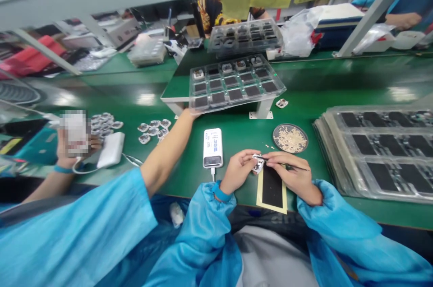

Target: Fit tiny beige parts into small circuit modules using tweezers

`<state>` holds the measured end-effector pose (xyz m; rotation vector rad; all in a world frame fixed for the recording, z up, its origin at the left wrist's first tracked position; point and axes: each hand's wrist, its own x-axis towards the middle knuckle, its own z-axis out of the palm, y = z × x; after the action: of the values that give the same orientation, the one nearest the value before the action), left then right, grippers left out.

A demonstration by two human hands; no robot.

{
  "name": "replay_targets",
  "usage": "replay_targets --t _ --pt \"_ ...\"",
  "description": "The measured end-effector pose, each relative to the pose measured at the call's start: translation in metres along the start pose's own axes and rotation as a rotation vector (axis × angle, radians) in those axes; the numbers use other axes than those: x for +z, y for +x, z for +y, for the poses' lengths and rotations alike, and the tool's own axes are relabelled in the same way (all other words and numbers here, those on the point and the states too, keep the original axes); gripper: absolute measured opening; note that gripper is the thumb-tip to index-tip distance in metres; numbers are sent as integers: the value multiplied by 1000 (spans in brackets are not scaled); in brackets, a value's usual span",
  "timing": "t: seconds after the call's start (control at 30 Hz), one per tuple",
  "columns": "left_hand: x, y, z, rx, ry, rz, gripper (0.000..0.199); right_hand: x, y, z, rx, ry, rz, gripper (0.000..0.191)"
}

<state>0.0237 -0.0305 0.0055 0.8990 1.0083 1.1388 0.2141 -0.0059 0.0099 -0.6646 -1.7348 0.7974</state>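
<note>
Between the fingers of my left hand (238, 170) is a small white plastic part (258, 164) with dark details. My right hand (293, 174) is closed around dark tweezers (294, 166), whose tip meets the white part. Beneath both hands lies a black sheet with a pale yellow border (274, 192). A round dish of small beige pieces (290, 138) sits just beyond my right hand, with a few pieces loose beside it. To the left of my hands is a white power bank (213, 148) with a cable plugged in.
A co-worker's arm (172, 142) reaches from the left to a clear tray (237, 84) on a raised stand. Stacked trays (385, 156) stand at right. Several white parts (154, 130) lie at left, near a co-worker's hand (62, 151) holding a blurred-out object. One white part (282, 104) lies beyond the dish.
</note>
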Motion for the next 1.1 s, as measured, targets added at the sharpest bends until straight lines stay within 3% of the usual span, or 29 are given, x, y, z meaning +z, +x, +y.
replay_targets --t 0.27,0.63,1.0,1.1 --pt "-1 1 -4 -5 -34 1 52 -5 -1 2 -46 -45 -48 29" --pt "0 0 -9 6 -51 -9 29 -6 0 -1 -81 -96 -111 26" --pt "2 -6 -14 29 129 9 42 -1 3 -5 143 -9 110 3" --pt "0 -8 -9 56 294 10 37 -10 -1 -21 167 11 154 16"
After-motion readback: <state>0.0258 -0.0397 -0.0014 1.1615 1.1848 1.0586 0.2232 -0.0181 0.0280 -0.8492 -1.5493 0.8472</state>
